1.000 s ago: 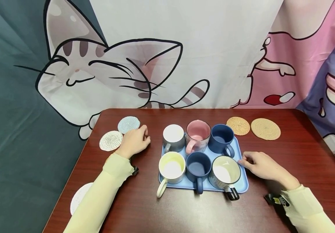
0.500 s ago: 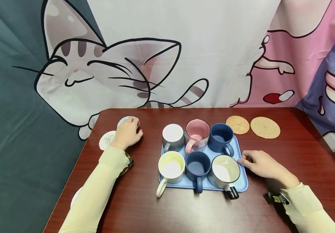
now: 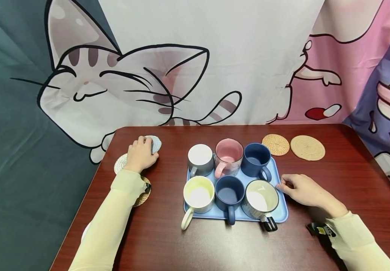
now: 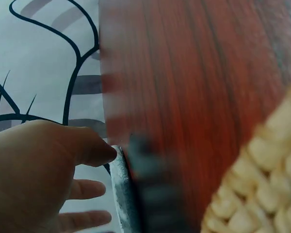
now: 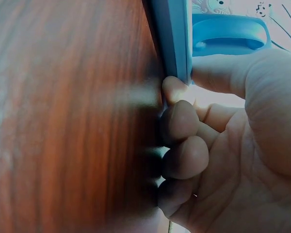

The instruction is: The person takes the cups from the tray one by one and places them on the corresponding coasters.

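My left hand (image 3: 141, 155) reaches over the coasters at the table's back left. Its fingers and thumb spread beside and over the light blue coaster (image 3: 155, 144), and the thumb tip meets a pale coaster edge (image 4: 120, 189) in the left wrist view. Partly under the hand lies a white woven coaster (image 3: 120, 164). Below my left wrist shows a tan woven coaster (image 3: 142, 197), mostly covered. My right hand (image 3: 308, 191) pinches the right rim of the blue tray (image 3: 282, 210) between thumb and index finger, with the other fingers curled below.
On the tray stand several mugs: a grey one (image 3: 200, 161), a pink one (image 3: 228, 156), dark blue ones, a yellow-lined one (image 3: 199, 192) and a cream one (image 3: 261, 199). Two tan coasters (image 3: 307, 148) lie at the back right. A white coaster (image 3: 85, 230) peeks out beside my left forearm.
My left hand has moved left and slightly back, over the light blue and white coasters. The tan coaster below the left wrist has come into view. The right hand stays at the tray.
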Demonstrator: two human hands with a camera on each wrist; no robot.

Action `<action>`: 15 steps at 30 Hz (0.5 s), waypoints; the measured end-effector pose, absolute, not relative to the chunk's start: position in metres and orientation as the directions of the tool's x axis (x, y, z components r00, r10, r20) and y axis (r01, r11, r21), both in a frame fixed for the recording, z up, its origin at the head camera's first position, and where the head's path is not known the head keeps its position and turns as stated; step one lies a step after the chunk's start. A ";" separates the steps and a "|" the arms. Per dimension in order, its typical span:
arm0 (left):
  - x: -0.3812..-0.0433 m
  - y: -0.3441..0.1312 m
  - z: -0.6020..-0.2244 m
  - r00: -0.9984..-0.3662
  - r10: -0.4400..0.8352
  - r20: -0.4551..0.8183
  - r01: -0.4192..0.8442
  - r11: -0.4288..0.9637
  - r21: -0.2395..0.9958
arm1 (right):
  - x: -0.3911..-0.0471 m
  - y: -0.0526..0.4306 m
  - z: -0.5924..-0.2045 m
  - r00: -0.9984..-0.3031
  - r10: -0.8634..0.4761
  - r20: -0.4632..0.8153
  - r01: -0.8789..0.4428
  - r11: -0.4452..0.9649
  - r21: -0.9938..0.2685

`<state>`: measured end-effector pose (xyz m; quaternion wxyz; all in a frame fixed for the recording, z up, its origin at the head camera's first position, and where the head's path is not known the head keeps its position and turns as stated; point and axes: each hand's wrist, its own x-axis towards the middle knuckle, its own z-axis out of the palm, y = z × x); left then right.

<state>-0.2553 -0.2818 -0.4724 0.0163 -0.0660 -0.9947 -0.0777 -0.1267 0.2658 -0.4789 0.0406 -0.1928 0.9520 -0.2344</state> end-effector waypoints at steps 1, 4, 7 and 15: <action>-0.255 -0.282 -0.473 -0.992 0.120 0.026 0.122 0.981 0.151 | -0.127 0.266 -0.479 -0.922 -0.387 0.012 -0.348 0.815 -0.464; -0.253 -0.283 -0.474 -0.995 0.097 -0.015 0.094 0.985 0.145 | -0.127 0.266 -0.480 -0.922 -0.387 0.011 -0.348 0.814 -0.466; -0.252 -0.283 -0.475 -0.995 0.089 -0.032 0.084 0.986 0.143 | -0.127 0.266 -0.480 -0.922 -0.386 0.011 -0.347 0.816 -0.462; -0.254 -0.283 -0.472 -0.993 0.110 -0.053 0.102 0.985 0.137 | -0.127 0.265 -0.479 -0.925 -0.379 -0.001 -0.334 0.817 -0.469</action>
